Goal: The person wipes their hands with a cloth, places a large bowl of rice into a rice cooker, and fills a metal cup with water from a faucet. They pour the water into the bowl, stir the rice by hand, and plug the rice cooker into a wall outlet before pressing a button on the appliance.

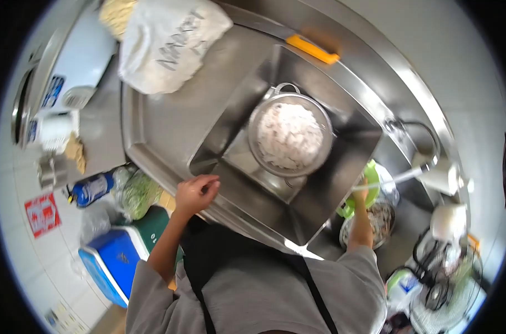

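Note:
A metal colander (325,119) full of white chopped food (289,135) stands in the steel sink (347,183). My left hand (195,193) rests on the sink's near rim with its fingers curled in, and I see nothing in it. To the right of the sink, my right hand (362,195) grips the edge of a green strainer (371,177). The strainer hangs over a metal bowl (382,221) of darker food on the counter. Only the back of that hand shows.
The faucet (414,131) arches at the sink's right side. A white lettered bag (166,44) lies on the drainboard, and an orange tool (313,50) on the far rim. Left of me are a blue cooler (109,260), a blue bottle (91,189) and bagged greens (137,193). A fan (445,289) stands at the right.

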The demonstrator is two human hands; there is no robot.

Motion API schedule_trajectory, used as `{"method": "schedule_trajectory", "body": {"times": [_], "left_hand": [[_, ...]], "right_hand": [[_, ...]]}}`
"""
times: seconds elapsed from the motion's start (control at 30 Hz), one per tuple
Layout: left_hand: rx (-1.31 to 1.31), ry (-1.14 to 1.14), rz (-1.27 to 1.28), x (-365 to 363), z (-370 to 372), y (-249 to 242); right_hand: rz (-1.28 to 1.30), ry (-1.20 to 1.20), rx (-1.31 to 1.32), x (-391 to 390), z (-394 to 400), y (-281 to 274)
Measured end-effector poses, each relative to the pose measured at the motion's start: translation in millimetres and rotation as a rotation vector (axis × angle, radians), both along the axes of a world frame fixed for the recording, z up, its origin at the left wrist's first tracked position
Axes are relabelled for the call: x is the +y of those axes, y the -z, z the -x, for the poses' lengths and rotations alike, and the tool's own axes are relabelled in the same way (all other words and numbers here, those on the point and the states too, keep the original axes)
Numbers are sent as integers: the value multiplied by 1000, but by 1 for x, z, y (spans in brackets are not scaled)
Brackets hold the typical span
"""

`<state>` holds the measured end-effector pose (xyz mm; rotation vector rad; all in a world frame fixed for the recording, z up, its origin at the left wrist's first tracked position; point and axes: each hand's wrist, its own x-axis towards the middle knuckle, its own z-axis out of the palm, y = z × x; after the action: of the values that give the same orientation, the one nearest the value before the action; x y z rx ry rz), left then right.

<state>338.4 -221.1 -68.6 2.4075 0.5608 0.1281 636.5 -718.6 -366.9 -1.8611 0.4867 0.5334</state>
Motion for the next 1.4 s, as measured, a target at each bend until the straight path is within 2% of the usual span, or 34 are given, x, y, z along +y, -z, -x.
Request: {"method": "schedule_trajectory", "body": {"times": [0.03,0.1,0.13,0.2,0.27,0.3,0.4,0.43,0.47,0.53,0.57,0.6,0.67,0.73,0.8,0.83,0.93,0.97,1.0,1.1,1.3,1.4], "left_hand": [[-6,-27,1,0,0,0],[-25,-16,15,0,-1,-1],[-4,-34,29,1,-2,-1],[5,-37,45,-1,-1,-3],[12,-46,58,1,2,-2],[-1,-36,57,2,3,-3],[-78,-22,108,2,6,0],[-127,-9,111,3,7,3],[-176,3,115,4,8,5],[-171,17,138,5,9,0],[-150,25,156,6,11,-2],[-164,28,156,8,13,2],[-225,-32,458,13,18,9],[-272,-42,511,19,25,6],[-313,-53,564,28,34,-2],[-313,-76,589,35,39,-7],[-367,-89,562,63,55,-19],[-397,-97,559,74,63,-19],[-426,-105,552,88,71,-20],[-449,-149,559,127,91,-36],[-512,-229,640,221,147,-24],[-482,-251,581,264,176,-22]], "right_hand": [[503,-195,62,34,9,-67],[581,-178,-160,10,3,-45],[595,-142,-170,5,-1,-54],[745,-367,-302,9,3,-80],[566,-162,-198,48,20,-169],[691,-274,-311,34,18,-167],[781,-353,-389,24,18,-210],[717,-318,-364,42,26,-251],[763,-335,-365,44,25,-269],[649,-283,-365,71,35,-328],[681,-284,-373,77,34,-342],[684,-277,-385,80,33,-351],[681,-385,-438,83,30,-367],[699,-423,-563,90,27,-372],[777,-613,-899,111,31,-391],[658,-482,-569,154,49,-432],[545,-512,-625,205,58,-455],[575,-626,-747,217,54,-454],[570,-624,-766,234,56,-458],[525,-679,-636,313,76,-493],[489,-906,-695,458,98,-533],[467,-978,-728,535,104,-560]]}}
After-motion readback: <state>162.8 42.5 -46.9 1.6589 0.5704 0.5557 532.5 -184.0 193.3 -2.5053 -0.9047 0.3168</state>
